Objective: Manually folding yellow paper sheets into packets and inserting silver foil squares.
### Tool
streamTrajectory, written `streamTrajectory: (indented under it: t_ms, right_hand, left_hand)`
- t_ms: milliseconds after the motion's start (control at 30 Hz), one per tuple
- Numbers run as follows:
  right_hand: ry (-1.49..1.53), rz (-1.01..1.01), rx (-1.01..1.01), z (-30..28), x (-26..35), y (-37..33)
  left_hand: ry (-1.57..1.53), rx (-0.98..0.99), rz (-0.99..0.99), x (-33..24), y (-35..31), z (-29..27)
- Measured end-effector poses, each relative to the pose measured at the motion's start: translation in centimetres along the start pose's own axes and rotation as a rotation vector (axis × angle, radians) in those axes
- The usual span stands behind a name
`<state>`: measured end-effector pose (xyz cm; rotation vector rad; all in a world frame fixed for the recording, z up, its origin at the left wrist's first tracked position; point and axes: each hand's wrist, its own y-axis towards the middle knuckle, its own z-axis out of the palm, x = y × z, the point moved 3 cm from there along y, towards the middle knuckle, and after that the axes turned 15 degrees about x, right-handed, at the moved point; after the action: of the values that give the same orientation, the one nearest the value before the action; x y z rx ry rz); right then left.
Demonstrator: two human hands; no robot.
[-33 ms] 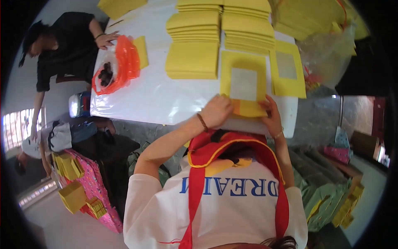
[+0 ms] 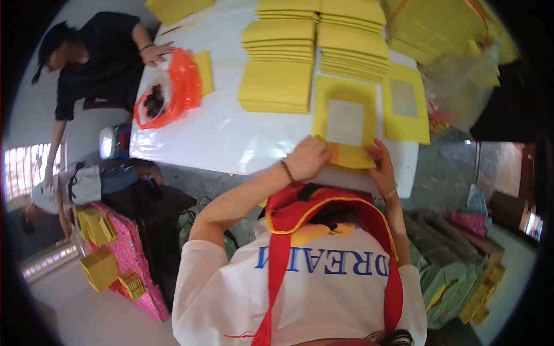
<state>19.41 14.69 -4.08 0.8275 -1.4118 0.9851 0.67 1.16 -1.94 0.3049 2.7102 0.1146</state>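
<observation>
A yellow paper sheet (image 2: 344, 87) with a pale grey rectangle in its middle lies at the near edge of the white-covered table (image 2: 219, 132). My left hand (image 2: 310, 157) is closed at the sheet's near left corner, its fingertips mostly hidden. With bent fingers, my right hand (image 2: 382, 166) grips the near right corner. Between the hands, the sheet's near part looks orange-tinted on the left. Just beyond and to the left rises a stack of folded yellow paper (image 2: 274, 86). Another yellow sheet (image 2: 403, 98) with a pale rectangle lies to the right.
More folded yellow stacks (image 2: 353, 49) stand farther back. A red plastic bag (image 2: 183, 81) with dark round items sits at the left, near a co-worker's hand (image 2: 156, 53). A clear plastic bag (image 2: 461, 86) hangs at the right edge. Green-wrapped bundles (image 2: 444, 259) stand to my right.
The whole view has shifted slightly, so the table and stacks appear a little lower and farther right. Both hands keep their places on the sheet's near corners.
</observation>
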Motion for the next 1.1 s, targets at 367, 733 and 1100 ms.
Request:
streamTrajectory:
  t_ms: [367, 733, 1100]
  right_hand:
    - [0.264, -0.037, -0.107, -2.7, -1.5, -0.6]
    - [0.342, 0.063, -0.303, -2.0, -0.5, 0.0]
    - [0.237, -0.048, -0.246, -1.6, -0.2, -1.0]
  left_hand:
    - [0.207, -0.017, 0.276, -1.0, 0.4, -1.5]
    - [-0.123, 0.22, 0.163, 0.2, 0.6, -2.4]
    - [-0.257, 0.23, 0.143, 0.9, 1.2, -2.3]
